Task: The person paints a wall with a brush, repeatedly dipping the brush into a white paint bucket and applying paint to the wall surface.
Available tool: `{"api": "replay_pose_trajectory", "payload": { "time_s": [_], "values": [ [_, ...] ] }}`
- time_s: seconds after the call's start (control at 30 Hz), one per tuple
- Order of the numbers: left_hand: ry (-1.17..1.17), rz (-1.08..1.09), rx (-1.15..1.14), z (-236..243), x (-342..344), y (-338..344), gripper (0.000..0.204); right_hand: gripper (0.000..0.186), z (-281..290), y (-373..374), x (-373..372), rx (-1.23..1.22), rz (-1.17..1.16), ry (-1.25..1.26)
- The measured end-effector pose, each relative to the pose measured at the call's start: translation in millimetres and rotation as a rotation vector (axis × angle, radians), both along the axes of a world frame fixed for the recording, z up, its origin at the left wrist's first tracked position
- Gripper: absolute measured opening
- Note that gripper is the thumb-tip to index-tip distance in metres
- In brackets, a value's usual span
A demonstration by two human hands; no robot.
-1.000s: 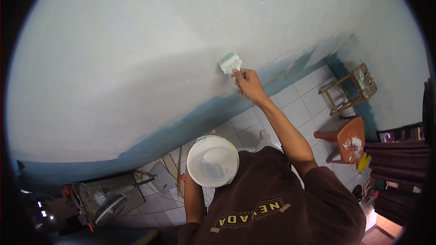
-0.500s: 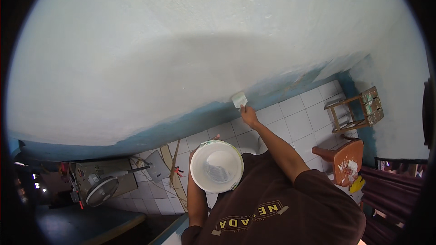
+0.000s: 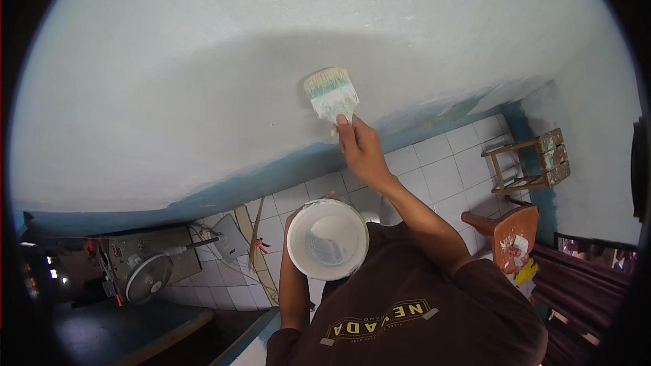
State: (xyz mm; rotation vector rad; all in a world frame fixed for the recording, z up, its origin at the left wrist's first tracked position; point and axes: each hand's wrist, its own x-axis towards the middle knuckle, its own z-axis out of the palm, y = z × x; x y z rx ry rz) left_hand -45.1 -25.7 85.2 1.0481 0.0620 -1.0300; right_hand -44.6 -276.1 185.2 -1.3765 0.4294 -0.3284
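My right hand is closed round the handle of a wide paintbrush, whose pale bristles are stained green near the ferrule. The bristles point up and lie at the wall, which is off-white above a blue lower band. Close to my body, my left hand holds a white bucket from its far side; the bucket itself hides most of the fingers. Inside, a streaked patch of whitish paint shows on the bottom.
A paint-spattered wooden stool stands at the right by the corner. Nearer is a brown plastic chair with a crumpled white item and something yellow. At the left are a fan and wooden strips on white floor tiles.
My right hand has moved the paintbrush up and slightly left along the wall, from near the blue band onto the whitish area. The bucket has shifted slightly.
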Motion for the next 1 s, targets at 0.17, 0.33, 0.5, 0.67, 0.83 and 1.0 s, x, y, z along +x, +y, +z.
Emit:
{"api": "replay_pose_trajectory", "payload": {
  "time_s": [0.17, 0.33, 0.5, 0.67, 0.83, 1.0],
  "values": [
    [-0.134, -0.140, 0.052, 19.5, 29.9, 0.3, 0.049, 0.046, -144.3, -13.3, 27.2, -0.270, -0.210, -0.087],
    [-0.131, -0.137, -0.014, 5.3, 65.0, 31.7, 0.042, 0.047, -267.1, -16.8, 17.6, -0.379, -0.214, 0.085],
    [0.026, -0.013, -0.032, 5.7, 80.3, 48.0, 0.031, 0.042, -278.5, -12.4, -6.2, 0.446, -0.128, 0.518],
    [-0.350, -0.224, 0.219, 58.2, 84.9, 36.8, 0.028, 0.041, -131.5, -23.7, 21.8, 0.240, -0.103, 0.342],
    [-0.251, -0.247, 0.062, 40.0, 95.5, 33.7, 0.025, 0.046, 12.9, -4.4, 2.8, 0.167, -0.076, 0.182],
    [-0.228, -0.365, 0.340, 44.9, 103.6, 17.3, 0.026, 0.052, 18.9, 17.7, 12.0, -0.124, -0.183, -0.001]
  ]
}}
